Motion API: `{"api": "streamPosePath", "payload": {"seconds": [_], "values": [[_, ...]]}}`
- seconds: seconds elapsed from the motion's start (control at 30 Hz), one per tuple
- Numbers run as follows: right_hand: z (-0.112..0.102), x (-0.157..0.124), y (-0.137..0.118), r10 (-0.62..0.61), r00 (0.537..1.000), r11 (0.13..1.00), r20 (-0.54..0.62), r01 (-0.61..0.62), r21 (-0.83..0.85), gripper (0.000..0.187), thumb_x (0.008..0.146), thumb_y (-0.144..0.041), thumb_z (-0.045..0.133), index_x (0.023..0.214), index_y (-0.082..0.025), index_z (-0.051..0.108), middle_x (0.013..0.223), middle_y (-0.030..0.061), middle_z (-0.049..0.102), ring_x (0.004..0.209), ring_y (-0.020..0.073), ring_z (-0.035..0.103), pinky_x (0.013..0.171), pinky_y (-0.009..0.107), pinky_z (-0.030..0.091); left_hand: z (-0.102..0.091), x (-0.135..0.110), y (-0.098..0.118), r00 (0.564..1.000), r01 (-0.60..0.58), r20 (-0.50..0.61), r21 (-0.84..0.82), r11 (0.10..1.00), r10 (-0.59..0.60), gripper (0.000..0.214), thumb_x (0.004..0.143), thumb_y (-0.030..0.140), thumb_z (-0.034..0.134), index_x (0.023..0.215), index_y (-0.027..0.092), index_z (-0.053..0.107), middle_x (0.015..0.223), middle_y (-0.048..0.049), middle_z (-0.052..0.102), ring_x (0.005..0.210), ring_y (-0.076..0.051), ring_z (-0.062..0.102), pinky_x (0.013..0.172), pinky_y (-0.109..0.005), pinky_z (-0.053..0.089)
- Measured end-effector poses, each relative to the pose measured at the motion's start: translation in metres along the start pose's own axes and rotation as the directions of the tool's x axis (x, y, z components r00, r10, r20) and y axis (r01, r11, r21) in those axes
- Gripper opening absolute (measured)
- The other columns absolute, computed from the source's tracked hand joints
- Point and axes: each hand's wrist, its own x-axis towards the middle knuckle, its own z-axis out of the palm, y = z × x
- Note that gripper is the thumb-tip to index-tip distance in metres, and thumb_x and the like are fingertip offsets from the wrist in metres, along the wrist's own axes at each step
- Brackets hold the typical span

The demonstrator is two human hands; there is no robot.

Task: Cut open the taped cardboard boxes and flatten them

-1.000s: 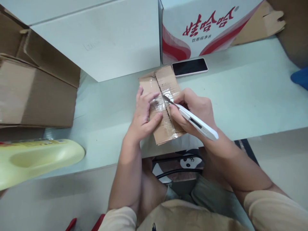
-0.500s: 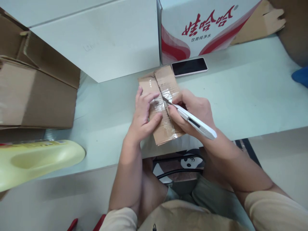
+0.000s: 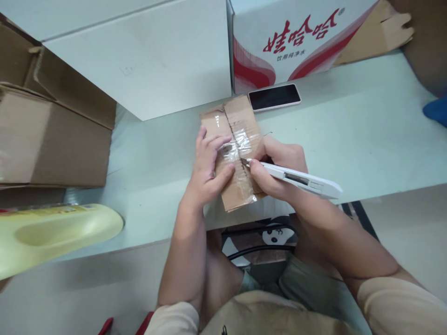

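Observation:
A small brown cardboard box [image 3: 240,114] lies tilted to the left on the table, with clear tape across its middle seam. My left hand [image 3: 211,163] rests on the box's left side, fingers spread and pressing flat. In my right hand [image 3: 279,165] is a white utility knife [image 3: 307,181], gripped between thumb and fingers. Its blade tip touches the box at the seam, just below the shiny tape. The knife's handle points right and slightly down, over my wrist. Part of the box's right side is hidden by my right hand.
A phone [image 3: 274,97] lies beyond the box's far corner. Behind stand a white box [image 3: 150,60] and a white carton with red lettering [image 3: 296,46]. Cardboard boxes [image 3: 70,139] and a yellow bottle [image 3: 70,230] are at the left. The pale green table [image 3: 349,130] ends near my lap.
My right hand has turned the knife flatter, its handle swinging right. The blade tip has slid down the seam towards me. My left hand and the box have barely moved.

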Motion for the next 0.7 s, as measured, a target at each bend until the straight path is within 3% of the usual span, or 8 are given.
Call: {"api": "streamPosePath", "payload": {"seconds": [0.3,0.47,0.7], "values": [[0.005,-0.007,0.003,-0.051,0.985,0.981,-0.162,0.08,0.175,0.022,0.087,-0.033,0.06,0.069,-0.025,0.048,0.055,-0.0063,0.049,0.048,0.0096,0.039,0.051,0.025,0.038,0.001,0.002,0.003,0.999,0.005,-0.052,0.011,1.0,-0.005,0.045,0.103,0.062,0.045,0.138,0.035,0.055,0.139,-0.0085,0.063,0.143,-0.029,0.054,0.141,-0.058,0.009],[0.008,-0.01,0.004,-0.052,0.973,0.99,-0.227,0.08,0.117,0.029,0.093,-0.042,0.06,0.07,-0.024,0.057,0.059,-0.0028,0.058,0.051,0.0108,0.046,0.053,0.026,0.041,0.003,0.002,0.006,0.99,-0.094,-0.109,-0.023,0.995,0.091,0.051,0.101,0.068,0.042,0.14,0.037,0.054,0.14,-0.0056,0.064,0.143,-0.03,0.055,0.14,-0.06,0.01],[0.01,-0.01,0.008,-0.147,0.948,0.975,-0.284,0.188,0.122,0.026,0.096,-0.036,0.064,0.075,-0.022,0.063,0.064,-0.0023,0.065,0.053,0.0097,0.054,0.054,0.024,0.043,0.002,0.0,0.007,0.995,-0.091,-0.046,0.021,0.996,0.092,0.058,0.102,0.071,0.031,0.127,0.036,0.068,0.16,-0.0043,0.05,0.156,-0.035,0.043,0.139,-0.065,0.006]]}}
